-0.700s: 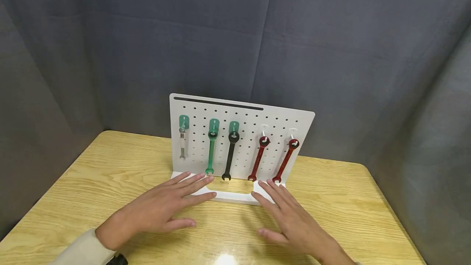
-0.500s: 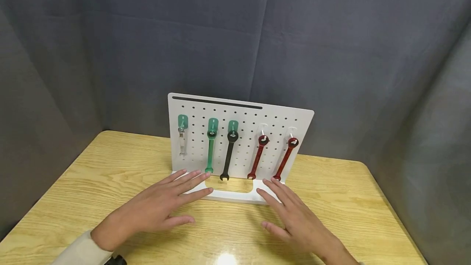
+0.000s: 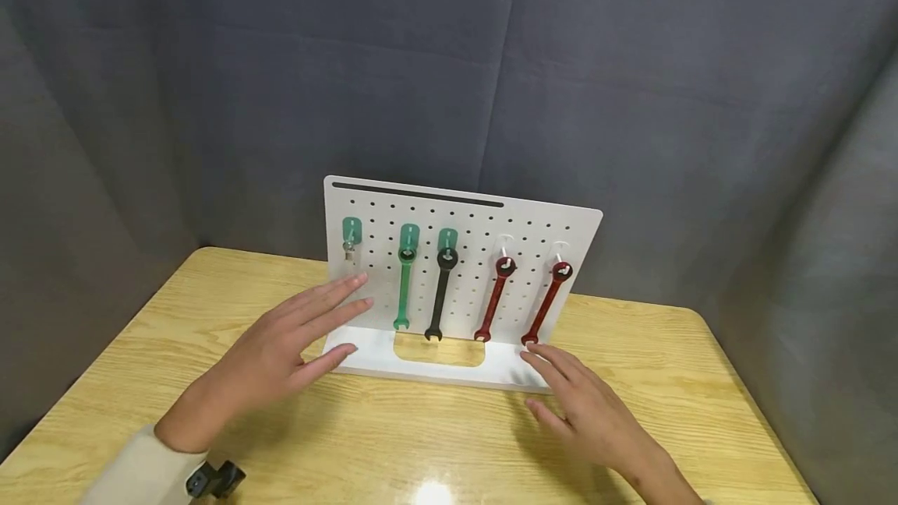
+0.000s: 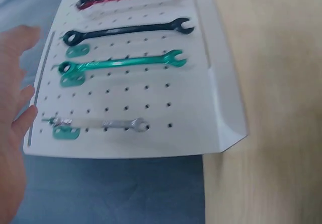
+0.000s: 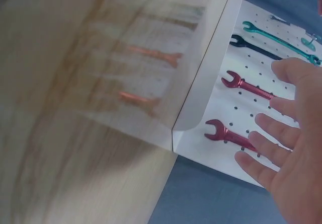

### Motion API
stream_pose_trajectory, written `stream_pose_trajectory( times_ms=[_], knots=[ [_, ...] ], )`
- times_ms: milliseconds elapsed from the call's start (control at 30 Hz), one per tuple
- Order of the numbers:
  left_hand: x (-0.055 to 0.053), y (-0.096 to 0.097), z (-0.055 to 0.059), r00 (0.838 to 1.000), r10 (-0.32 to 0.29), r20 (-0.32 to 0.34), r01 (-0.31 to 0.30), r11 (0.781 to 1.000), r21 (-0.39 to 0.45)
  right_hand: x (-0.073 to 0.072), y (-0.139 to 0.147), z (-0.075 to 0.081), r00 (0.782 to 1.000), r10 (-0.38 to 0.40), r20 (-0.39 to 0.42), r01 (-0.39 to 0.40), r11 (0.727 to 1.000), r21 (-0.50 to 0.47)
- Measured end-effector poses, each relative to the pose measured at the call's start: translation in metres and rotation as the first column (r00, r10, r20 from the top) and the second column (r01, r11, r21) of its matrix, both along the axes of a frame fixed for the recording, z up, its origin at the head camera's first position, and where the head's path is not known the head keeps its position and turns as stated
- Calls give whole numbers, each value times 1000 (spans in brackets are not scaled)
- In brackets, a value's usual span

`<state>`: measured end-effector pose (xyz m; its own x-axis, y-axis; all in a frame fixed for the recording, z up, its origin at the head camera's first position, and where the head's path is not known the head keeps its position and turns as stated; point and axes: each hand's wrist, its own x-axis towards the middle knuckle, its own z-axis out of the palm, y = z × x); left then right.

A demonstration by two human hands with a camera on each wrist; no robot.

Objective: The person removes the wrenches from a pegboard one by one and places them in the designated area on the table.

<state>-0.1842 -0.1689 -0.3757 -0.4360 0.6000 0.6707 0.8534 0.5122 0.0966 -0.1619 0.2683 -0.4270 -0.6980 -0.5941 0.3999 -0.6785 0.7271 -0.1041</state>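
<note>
A white pegboard (image 3: 585, 224) stands on the table with several wrenches hung from hooks. From the left hang a small silver wrench (image 4: 123, 124), a green wrench (image 3: 404, 291), a black wrench (image 3: 440, 298) and two red ones, the inner red wrench (image 3: 494, 301) and the outer red wrench (image 3: 544, 306). My left hand (image 3: 270, 353), fingers extended and holding nothing, is in front of the board's left side. In the head view it hides the silver wrench's lower part. Fingers spread, my right hand (image 3: 589, 411) holds nothing near the outer red wrench's lower end.
The board's white base (image 3: 435, 374) has a cut-out in its middle and lies on the light wooden table (image 3: 421, 443). Grey curtains (image 3: 393, 61) surround the table at the back and sides. A small black device (image 3: 216, 479) sits at my left wrist.
My left hand has moved left and up, toward the silver wrench. The right hand has shifted a little to the right. The wrenches hang where they were.
</note>
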Motion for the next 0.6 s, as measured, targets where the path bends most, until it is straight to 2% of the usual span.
stream_pose_trajectory(
  times_ms=[167,400,500,600],
  knots=[
    [-9,-6,10,999,12,-31,-7,986,169,-4,5,0,1000,-28,8,28,999,-42],
    [-25,-10,14,993,33,-114,4,950,313,-9,11,-3,999,-51,14,52,995,-84],
    [-30,-11,15,994,44,-98,-4,927,376,-13,13,-4,998,-60,26,62,992,-105],
    [-35,-12,16,997,67,-37,-45,909,415,-16,14,-5,996,-74,44,80,988,-130]
  ],
)
